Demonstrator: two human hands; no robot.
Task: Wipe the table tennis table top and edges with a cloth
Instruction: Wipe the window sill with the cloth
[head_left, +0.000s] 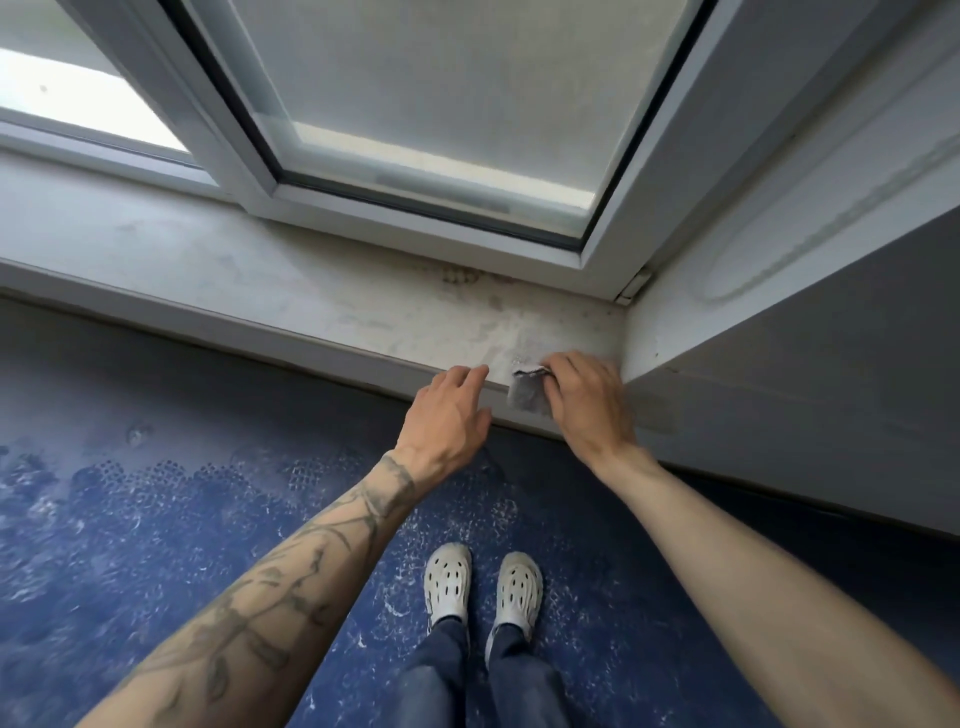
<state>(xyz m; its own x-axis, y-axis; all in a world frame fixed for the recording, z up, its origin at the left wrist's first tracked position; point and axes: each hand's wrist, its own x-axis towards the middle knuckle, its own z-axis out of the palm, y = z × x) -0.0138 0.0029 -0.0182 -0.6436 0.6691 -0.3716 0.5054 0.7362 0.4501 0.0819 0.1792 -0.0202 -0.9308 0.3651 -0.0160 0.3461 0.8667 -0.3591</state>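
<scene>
Centre frame, at the windowsill's (260, 275) front edge: left hand (447, 410), fingers (470, 375) straight and loosely spread, holding nothing. Just to its right: right hand (592, 405), fingers (563, 364) curled round a grey cloth (527, 395) draped over the edge, near the wall corner.

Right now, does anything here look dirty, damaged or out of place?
The window sill is stained and blotchy, with brownish spots near the frame, beyond the grey cloth that the right hand holds at the sill's edge. The blue floor carries white scuffs or dust.
</scene>
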